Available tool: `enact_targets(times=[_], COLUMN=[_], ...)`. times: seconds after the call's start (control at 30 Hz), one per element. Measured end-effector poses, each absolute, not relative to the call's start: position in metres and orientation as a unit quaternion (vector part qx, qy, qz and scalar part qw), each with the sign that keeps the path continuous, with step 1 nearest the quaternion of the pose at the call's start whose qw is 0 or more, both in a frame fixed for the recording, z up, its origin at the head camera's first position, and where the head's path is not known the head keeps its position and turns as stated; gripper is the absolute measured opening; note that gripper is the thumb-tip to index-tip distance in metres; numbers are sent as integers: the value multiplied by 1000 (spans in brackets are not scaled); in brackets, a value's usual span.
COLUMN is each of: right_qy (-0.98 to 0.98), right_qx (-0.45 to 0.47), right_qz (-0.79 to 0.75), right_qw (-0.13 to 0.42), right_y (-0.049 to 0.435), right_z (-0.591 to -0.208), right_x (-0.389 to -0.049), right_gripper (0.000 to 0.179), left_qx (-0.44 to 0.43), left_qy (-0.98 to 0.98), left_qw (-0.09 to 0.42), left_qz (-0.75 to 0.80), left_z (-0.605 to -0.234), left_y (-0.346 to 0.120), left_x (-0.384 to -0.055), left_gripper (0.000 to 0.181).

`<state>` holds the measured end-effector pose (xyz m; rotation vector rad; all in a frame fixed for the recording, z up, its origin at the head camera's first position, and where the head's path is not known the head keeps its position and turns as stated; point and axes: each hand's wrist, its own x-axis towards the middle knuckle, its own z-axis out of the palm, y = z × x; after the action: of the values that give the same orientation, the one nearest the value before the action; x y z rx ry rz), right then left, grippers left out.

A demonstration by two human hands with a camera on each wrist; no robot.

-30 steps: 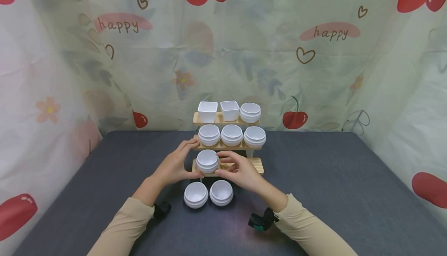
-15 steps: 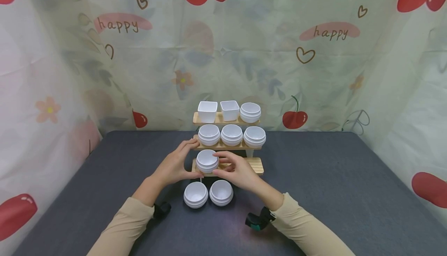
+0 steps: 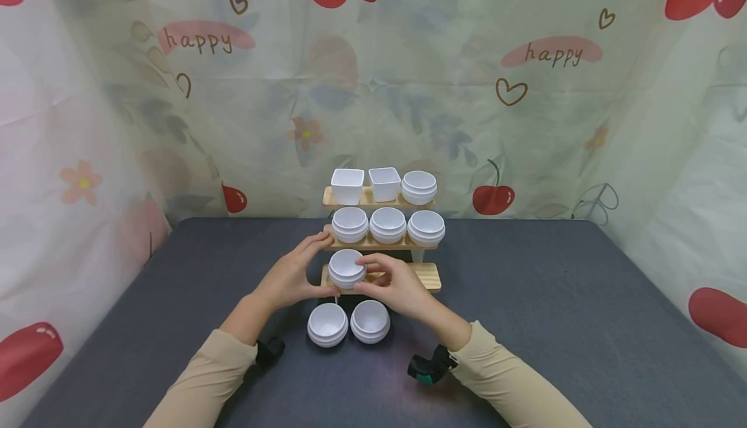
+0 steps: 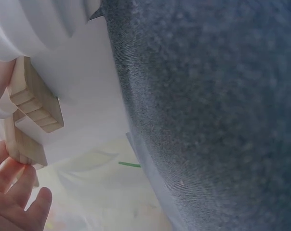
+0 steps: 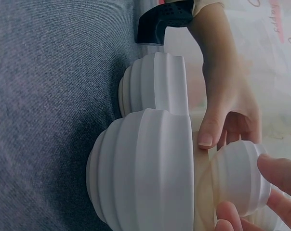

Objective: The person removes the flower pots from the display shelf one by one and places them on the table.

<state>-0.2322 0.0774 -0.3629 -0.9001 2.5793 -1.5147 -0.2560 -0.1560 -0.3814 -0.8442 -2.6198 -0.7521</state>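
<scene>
On the left of the lowest tier of a three-tiered wooden stand (image 3: 430, 277) sits a small round white pot (image 3: 344, 266) with a ribbed side. My right hand (image 3: 399, 285) holds this pot from the right, index finger over its rim and thumb low at the front. In the right wrist view, the fingers lie round the same pot (image 5: 237, 178). At the left end of the stand, my left hand (image 3: 292, 275) grips the wood, thumb on the lowest tier's front edge and fingers at the middle tier. The left wrist view shows fingertips at a plank's end (image 4: 25, 149).
Two round white pots (image 3: 327, 325) stand on the dark table (image 3: 525, 298) in front of the stand. The middle tier bears three round pots (image 3: 388, 225). Up top are two square pots (image 3: 347, 186) and a round one (image 3: 419, 188). A cherry-print curtain (image 3: 443, 110) hangs behind.
My right hand has moved slightly left, bringing its index finger and thumb closer round the pot on the lowest tier. The left hand has stayed in place.
</scene>
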Motion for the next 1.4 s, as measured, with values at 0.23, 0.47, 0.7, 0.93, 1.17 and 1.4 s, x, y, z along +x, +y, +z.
enact_targets(times=[0.23, 0.47, 0.7, 0.93, 1.17, 1.4], right_qy=[829, 830, 830, 839, 838, 843], right_qx=[-268, -260, -257, -242, -245, -243], right_qz=[-490, -494, -495, -487, -487, -480], right_qw=[10, 7, 6, 1, -8, -10], right_y=[76, 77, 81, 88, 95, 102], right_z=[-363, -364, -367, -367, -363, -361], right_x=[-232, -232, -231, -229, -225, -220], right_gripper=[34, 32, 32, 32, 33, 33], left_qx=[-288, -276, -282, -281, -282, -292], left_qy=[-914, -920, -918, -918, -918, -913], left_qw=[117, 91, 96, 92, 97, 113], left_qz=[-262, -263, -260, -265, -263, -262], left_z=[-377, -375, -376, -378, -378, -379], left_y=[-155, -152, -153, -154, -154, -153], left_x=[-257, -258, -260, -261, -261, -260], left_gripper=[94, 94, 93, 95, 97, 98])
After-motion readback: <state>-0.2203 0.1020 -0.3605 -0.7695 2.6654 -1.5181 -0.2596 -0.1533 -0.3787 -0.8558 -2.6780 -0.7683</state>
